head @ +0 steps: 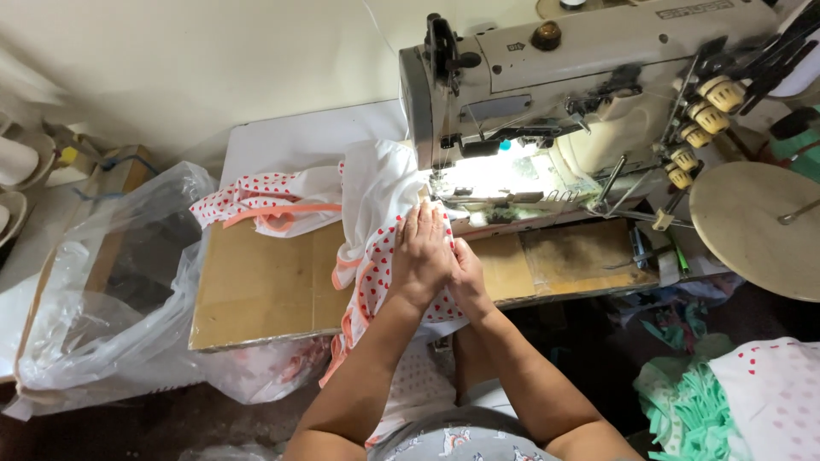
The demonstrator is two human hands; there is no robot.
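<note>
Setting: pale walls close in a cramped sewing corner, with a worn wooden tabletop (256,290) filling the middle of the view.
Machine: an off-white industrial sewing machine (589,60) stands along the far right edge of the tabletop, its lamp lighting the needle area.
Fabric: a white cloth with red hearts and orange trim (371,213) lies bunched beside the machine's left end, trails toward the far left corner and drapes over the near edge into the person's lap.
Left hand: the left hand (421,252) lies flat, palm down, fingers stretched toward the needle area, pressing the cloth against the tabletop near its near edge.
Right hand: the right hand (468,275) sits just beside and partly under the left, touching it, its fingers curled into the cloth; whether it pinches a fold I cannot tell.
Left of the table: a clear plastic bag (111,282) slumps against the tabletop's left edge, over a cardboard box (115,175).
Right side: a round beige disc (756,226) juts beyond the right edge, with cream thread knobs (709,115) above it.
Floor, lower right: a heap of mint-green scraps (692,401) and more dotted white cloth (773,393).
</note>
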